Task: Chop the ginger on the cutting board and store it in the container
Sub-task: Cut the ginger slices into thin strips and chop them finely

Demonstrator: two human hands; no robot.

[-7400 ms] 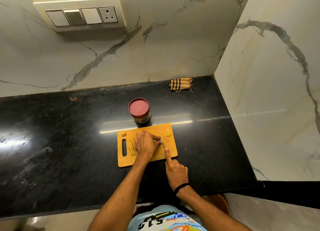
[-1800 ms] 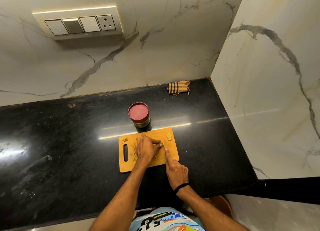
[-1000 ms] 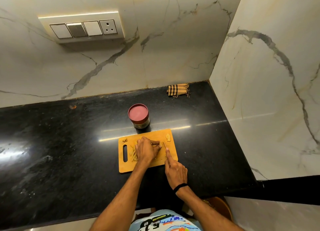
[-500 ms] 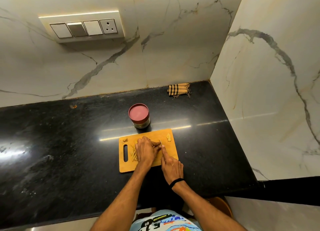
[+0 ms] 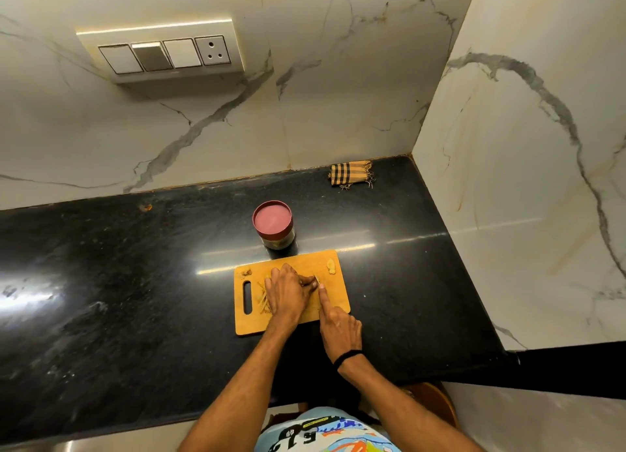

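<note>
Two bare hands cut ginger on a wooden board on a black table.

The left grip (image 5: 288, 292) is curled, fingertips pressing down on pale yellow ginger (image 5: 262, 299). The piece under them is mostly hidden, and cut strips show just to this grip's left. Close on its right, the right grip (image 5: 340, 326) is closed round a small knife (image 5: 316, 278), index finger straight along its back. Only the blade tip shows, beside the left fingertips. Both work over a rectangular orange-brown wooden cutting board (image 5: 338, 294) on the glossy black stone table (image 5: 135, 282). Just beyond the grips, at the board's far edge, stands a round container with a red lid (image 5: 273, 224), closed. Another ginger lump (image 5: 331, 267) lies just beyond the right grip. Well beyond it lies a folded striped brown cloth (image 5: 350, 173).
</note>
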